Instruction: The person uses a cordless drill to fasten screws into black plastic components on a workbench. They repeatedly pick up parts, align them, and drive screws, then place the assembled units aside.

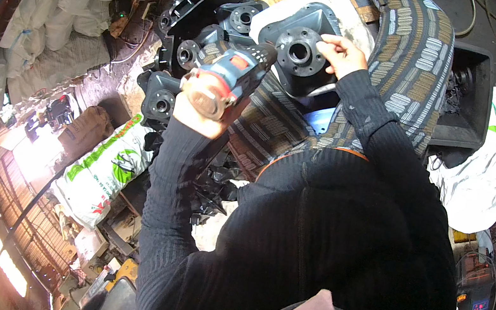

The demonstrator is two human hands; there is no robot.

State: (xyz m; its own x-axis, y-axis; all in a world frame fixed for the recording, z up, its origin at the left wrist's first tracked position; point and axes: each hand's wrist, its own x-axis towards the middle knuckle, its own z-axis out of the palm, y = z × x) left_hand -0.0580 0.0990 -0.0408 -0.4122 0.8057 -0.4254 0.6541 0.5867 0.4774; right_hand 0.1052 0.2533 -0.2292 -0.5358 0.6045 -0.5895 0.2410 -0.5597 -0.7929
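1. Head view: the hub [288,60] is laid, round face up, on a white sheet [357,35] between the legs of the trousers [413,58], probably so that it is steadied.
2. Left of the hub, the drill [234,75], blurred, is clamped in the grip of the left hand [196,116], nose turned hubward, perhaps for aiming; contact cannot be told.
3. At the hub's right edge, thumb and fingertips of the right hand [346,57] are set close together; what is pinched cannot be told.
4. Left of the hub, spare hubs [244,18] are clustered, presumably for easy reach.
5. Right of the hub, past the trousers, dark pieces [455,99] are contained by a bin [475,115], likely against scattering.
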